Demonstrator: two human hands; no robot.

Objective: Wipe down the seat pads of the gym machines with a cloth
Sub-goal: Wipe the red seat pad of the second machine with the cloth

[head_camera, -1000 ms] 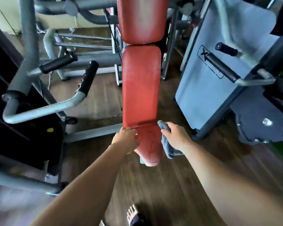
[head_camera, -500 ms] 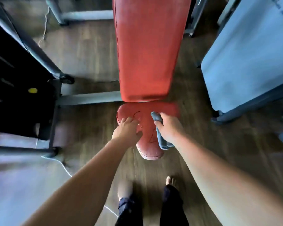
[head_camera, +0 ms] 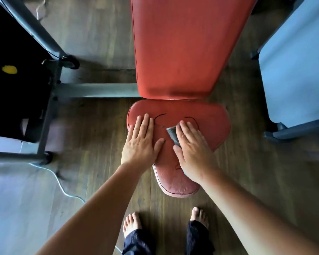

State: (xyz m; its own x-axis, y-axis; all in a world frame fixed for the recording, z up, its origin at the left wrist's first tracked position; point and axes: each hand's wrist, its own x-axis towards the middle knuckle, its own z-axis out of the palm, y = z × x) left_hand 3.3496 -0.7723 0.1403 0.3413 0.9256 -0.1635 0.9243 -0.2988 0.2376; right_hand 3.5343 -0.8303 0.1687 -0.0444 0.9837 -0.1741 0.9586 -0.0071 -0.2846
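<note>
Black machine housing (head_camera: 17,85), far left, cut off by the frame edge; contents not visible. Grey steel frame (head_camera: 98,90) beside it. Left hand (head_camera: 141,138): flat, fingers spread, palm down on the red seat pad (head_camera: 212,124). Right hand (head_camera: 193,146): flat, fingers extended, pressing a grey cloth (head_camera: 172,134) onto the pad; most of the cloth is hidden beneath the palm. Red back pad (head_camera: 182,46) above, top cropped. Pale blue panel (head_camera: 298,70), far right, partly out of view.
</note>
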